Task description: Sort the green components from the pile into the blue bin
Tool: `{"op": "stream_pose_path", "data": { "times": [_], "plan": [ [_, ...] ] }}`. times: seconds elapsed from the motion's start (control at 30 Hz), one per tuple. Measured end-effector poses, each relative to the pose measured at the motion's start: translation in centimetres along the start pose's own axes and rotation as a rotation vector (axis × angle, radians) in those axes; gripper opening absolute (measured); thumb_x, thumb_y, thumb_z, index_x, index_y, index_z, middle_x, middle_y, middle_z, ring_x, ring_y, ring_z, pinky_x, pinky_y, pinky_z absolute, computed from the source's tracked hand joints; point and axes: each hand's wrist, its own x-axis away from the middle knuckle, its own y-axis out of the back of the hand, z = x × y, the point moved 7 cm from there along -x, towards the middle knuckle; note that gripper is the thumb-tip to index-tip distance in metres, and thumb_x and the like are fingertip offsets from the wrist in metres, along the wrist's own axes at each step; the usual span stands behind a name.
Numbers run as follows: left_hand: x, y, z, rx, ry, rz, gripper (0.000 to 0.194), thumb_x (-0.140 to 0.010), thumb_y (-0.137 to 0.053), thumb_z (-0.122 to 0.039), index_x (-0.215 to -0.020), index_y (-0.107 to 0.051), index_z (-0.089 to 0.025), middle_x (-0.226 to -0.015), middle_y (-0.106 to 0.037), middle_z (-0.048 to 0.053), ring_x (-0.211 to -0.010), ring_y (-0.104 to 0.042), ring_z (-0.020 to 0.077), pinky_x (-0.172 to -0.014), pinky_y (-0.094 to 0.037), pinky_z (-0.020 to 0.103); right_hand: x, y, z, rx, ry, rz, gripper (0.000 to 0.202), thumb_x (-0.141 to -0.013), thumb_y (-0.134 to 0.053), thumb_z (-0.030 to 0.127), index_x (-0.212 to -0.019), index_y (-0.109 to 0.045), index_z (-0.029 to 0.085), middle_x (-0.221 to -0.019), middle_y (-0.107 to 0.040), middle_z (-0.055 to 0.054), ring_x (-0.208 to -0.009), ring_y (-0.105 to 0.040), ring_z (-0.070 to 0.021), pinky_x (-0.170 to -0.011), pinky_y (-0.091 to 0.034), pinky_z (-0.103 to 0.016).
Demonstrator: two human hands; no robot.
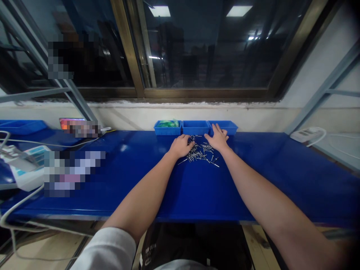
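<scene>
A loose heap of thin silver metal pins that look like blind rivets [198,154] lies on the blue table. At the heap's left edge is my left hand [180,146], palm down, touching the pins with its thumb and fingers apart. My right hand [218,139] is on the other side, its fingers spread, in front of the right blue bin [231,128]; no held piece shows in it. Some pins under the left fingers are hidden. Beside that bin, a middle blue bin [195,127] and a left blue bin [168,131] with a green plastic bag [168,123] stand in a row.
The blue table [194,195] runs along a wall below a window [205,48]. A white device with a cable [306,134] sits at the right. Toward the left are a lit screen [71,123], a white scale-like device [30,165] and cables. Grey metal posts [81,101] rise at the sides.
</scene>
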Motion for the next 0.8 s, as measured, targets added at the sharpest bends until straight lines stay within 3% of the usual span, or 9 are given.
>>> {"op": "stream_pose_path", "data": {
  "times": [0.1,0.2,0.3,0.47,0.8],
  "plan": [
    [0.0,-0.5,0.1,0.016,-0.007,0.040,0.054,-0.087,-0.038,-0.052,-0.121,-0.052,-0.013,-0.121,-0.057,0.013,-0.113,-0.052,0.0252,-0.096,-0.040,0.036,0.1,-0.3,0.2,0.016,0.016,0.026,0.068,-0.075,-0.055,0.050,-0.135,-0.039,0.023,-0.147,-0.026,-0.014,-0.120,-0.028,-0.0403,-0.090,-0.028,-0.060],
    [0.1,-0.8,0.0,0.020,-0.023,0.078,0.060,-0.086,-0.036,-0.057,-0.124,-0.050,-0.013,-0.125,-0.055,0.013,-0.117,-0.050,0.0262,-0.098,-0.038,0.037,0.6,-0.3,1.4,0.015,0.106,0.038,0.060,-0.077,-0.054,0.047,-0.131,-0.044,0.022,-0.139,-0.037,-0.013,-0.120,-0.031,-0.0371,-0.092,-0.031,-0.056],
    [0.2,-1.1,-0.1,0.002,-0.037,0.123,0.063,-0.085,-0.035,-0.058,-0.126,-0.049,-0.013,-0.131,-0.051,0.014,-0.124,-0.044,0.0272,-0.102,-0.035,0.038,1.5,-1.4,3.0,0.027,0.229,0.169,0.049,-0.077,-0.054,0.047,-0.120,-0.055,0.023,-0.124,-0.051,-0.011,-0.113,-0.038,-0.0334,-0.091,-0.034,-0.051],
    [0.4,-1.6,-0.4,-0.012,-0.067,0.189,0.057,-0.087,-0.034,-0.054,-0.128,-0.048,-0.017,-0.135,-0.047,0.011,-0.128,-0.040,0.0252,-0.104,-0.032,0.038,2.7,-3.6,3.8,0.119,0.289,0.354,0.047,-0.081,-0.049,0.047,-0.121,-0.055,0.024,-0.123,-0.052,-0.012,-0.110,-0.042,-0.0327,-0.089,-0.034,-0.049],
    [0.3,-2.3,-0.3,-0.023,-0.078,0.232,0.053,-0.090,-0.028,-0.053,-0.129,-0.046,-0.022,-0.138,-0.045,0.008,-0.131,-0.035,0.0234,-0.104,-0.030,0.041,2.6,-4.0,4.2,0.076,0.334,0.368,0.022,-0.083,-0.051,0.036,-0.092,-0.067,0.024,-0.104,-0.060,-0.008,-0.101,-0.048,-0.0260,-0.086,-0.036,-0.042]
  ]
}}
